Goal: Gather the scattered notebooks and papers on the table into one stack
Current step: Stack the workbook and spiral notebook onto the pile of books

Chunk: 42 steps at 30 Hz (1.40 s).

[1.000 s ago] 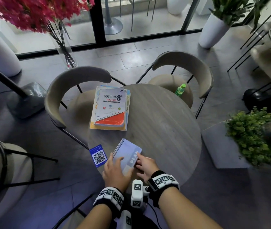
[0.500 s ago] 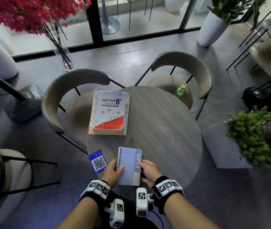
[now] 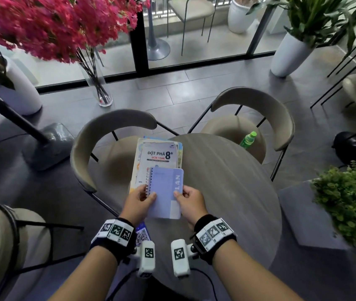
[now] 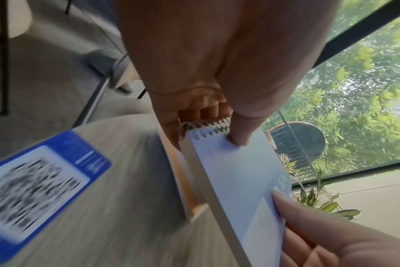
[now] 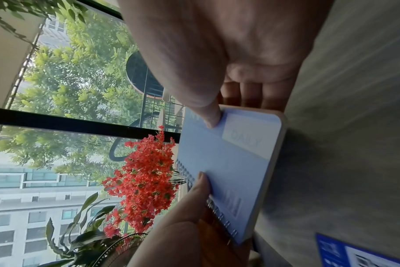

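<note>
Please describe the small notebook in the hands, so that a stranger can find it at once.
Start at the round grey table; at its left edge lies a stack of books. Above its near end, the left hand and right hand hold a lilac spiral notebook, smaller than the books and lettered "PLAN".

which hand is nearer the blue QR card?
Left. The left hand grips the notebook's spiral edge just above the QR card; the right hand holds the opposite edge, farther away.
</note>
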{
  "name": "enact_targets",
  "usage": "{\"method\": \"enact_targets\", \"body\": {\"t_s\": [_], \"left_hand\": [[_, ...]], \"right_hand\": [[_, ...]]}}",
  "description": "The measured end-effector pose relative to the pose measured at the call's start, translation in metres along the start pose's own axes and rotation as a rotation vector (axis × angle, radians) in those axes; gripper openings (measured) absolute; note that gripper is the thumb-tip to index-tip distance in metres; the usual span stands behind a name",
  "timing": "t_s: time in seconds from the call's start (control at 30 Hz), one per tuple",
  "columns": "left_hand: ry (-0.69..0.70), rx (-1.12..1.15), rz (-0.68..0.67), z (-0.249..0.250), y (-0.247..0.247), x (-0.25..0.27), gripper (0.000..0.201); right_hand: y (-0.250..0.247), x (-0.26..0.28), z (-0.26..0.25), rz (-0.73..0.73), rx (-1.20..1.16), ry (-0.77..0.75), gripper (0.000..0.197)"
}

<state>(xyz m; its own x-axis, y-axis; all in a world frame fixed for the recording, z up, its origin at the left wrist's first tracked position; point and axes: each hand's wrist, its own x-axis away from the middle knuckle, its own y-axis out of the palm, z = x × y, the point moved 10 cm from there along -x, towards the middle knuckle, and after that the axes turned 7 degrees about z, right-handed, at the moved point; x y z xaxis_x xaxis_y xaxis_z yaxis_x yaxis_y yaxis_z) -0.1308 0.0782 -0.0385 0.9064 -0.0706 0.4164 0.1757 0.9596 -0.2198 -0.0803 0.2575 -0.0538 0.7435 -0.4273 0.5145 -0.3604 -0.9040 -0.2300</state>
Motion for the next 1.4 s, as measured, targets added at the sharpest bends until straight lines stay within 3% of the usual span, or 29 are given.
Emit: {"method": "enact_targets", "body": {"t_s": [0.17,0.3,0.4,0.53,0.7,0.8,1.0,1.2,1.23,1.33,1.4], "left_hand": [[0.038,-0.253,0.094,0.015,-0.022,-0.063,0.042],[0.004,-0.388,0.102,0.004,-0.028,-0.099,0.053],[0.016,-0.517,0.079,0.001,-0.025,-0.107,0.053],[0.071,-0.587,0.081,-0.004,-0.029,-0.106,0.059],[0.0,-0.479,0.177,-0.023,-0.045,-0.12,0.081],[-0.132,-0.237,0.104,-0.039,-0.038,-0.126,0.098],[-0.287,-0.065,0.009,-0.061,-0.026,-0.138,0.087],[-0.233,0.008,-0.037,-0.058,-0.019,-0.129,0.091],[-0.213,0.055,-0.049,-0.055,-0.015,-0.124,0.093],[-0.109,0.134,-0.105,-0.033,0.001,-0.103,0.087],[-0.042,0.121,-0.174,-0.017,0.018,-0.087,0.077]], "right_hand": [[0.022,-0.051,-0.027,0.069,0.119,0.019,0.012],[0.039,-0.078,-0.029,0.077,0.275,0.048,0.031],[0.045,-0.087,-0.025,0.073,0.261,0.097,0.019],[0.042,-0.095,-0.017,0.099,0.33,0.093,0.031],[0.016,-0.097,-0.021,0.199,0.357,0.132,0.043],[0.011,-0.098,-0.009,0.169,0.231,0.237,0.072],[0.031,-0.113,0.029,0.064,-0.14,0.375,0.135],[0.03,-0.109,0.039,0.023,-0.265,0.353,0.096],[0.026,-0.106,0.039,0.029,-0.298,0.331,0.094],[0.004,-0.094,0.033,0.029,-0.338,0.229,0.112],[-0.017,-0.084,0.021,0.005,-0.312,0.145,0.106]]}}
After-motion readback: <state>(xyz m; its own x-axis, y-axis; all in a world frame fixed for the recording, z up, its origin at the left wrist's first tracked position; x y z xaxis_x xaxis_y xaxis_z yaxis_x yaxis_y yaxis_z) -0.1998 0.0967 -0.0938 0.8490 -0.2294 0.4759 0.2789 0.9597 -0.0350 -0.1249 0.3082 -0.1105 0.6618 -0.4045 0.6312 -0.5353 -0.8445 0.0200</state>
